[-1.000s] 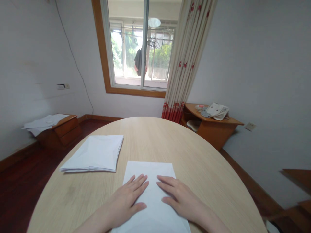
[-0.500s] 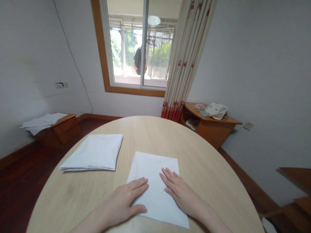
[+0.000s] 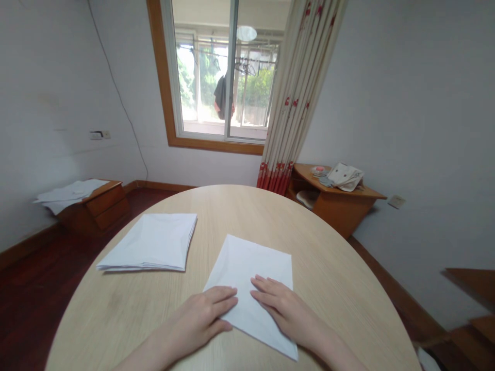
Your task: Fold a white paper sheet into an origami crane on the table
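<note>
A flat white paper piece [image 3: 253, 257], perhaps folded, lies turned at an angle on the round wooden table [image 3: 309, 257]. My left hand [image 3: 211, 314] rests on its lower left edge, fingers stretched out and thumb near the bottom edge. On the right part of the paper, my right hand [image 3: 282, 304] lies flat with its fingers extended. Neither hand grips anything. To the left, a stack of white folded paper [image 3: 154, 239] sits apart from both hands.
A low drawer cabinet [image 3: 104, 206] with white sheets [image 3: 73, 191] on it stands left of the table. Behind at right is a wooden corner stand [image 3: 340, 206] holding a cloth bag [image 3: 345, 176]. A curtain [image 3: 288, 103] hangs beside the window [image 3: 226, 77].
The paper has slid away from me and rotated clockwise, so its near edge now shows. Both hands have stayed on it, shifting only a little.
</note>
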Tool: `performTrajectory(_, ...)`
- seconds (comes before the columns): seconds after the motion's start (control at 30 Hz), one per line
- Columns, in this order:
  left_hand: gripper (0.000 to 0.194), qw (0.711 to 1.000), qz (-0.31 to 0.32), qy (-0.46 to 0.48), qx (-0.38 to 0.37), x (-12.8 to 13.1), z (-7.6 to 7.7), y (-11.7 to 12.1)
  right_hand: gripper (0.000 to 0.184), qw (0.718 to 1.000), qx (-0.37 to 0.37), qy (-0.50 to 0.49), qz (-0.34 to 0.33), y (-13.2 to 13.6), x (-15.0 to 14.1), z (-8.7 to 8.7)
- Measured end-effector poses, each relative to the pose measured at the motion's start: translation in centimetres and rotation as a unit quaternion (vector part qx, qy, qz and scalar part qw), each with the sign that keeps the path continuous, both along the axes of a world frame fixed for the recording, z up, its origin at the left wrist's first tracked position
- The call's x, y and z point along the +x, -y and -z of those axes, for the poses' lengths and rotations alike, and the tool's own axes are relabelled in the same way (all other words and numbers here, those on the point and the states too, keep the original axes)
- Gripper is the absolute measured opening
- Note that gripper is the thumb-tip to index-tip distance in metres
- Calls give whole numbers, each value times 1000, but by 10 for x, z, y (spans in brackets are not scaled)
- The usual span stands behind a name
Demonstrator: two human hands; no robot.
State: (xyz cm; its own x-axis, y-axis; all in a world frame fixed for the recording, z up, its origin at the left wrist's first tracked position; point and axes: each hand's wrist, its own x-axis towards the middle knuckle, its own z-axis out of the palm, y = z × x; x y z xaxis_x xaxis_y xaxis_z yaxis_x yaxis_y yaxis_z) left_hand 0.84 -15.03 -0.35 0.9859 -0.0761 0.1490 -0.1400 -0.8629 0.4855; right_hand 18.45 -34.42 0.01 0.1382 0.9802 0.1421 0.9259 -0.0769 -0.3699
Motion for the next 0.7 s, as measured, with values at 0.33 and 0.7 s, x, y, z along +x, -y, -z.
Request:
performTrajectory(0.33, 30, 996, -6, 57, 65, 2, -2, 0, 43, 998, -2, -62, -2, 9, -5, -20)
performTrajectory(0.7, 39, 994, -37, 77, 74, 2, -2, 1, 82, 992, -70, -101, -29, 12, -8, -29)
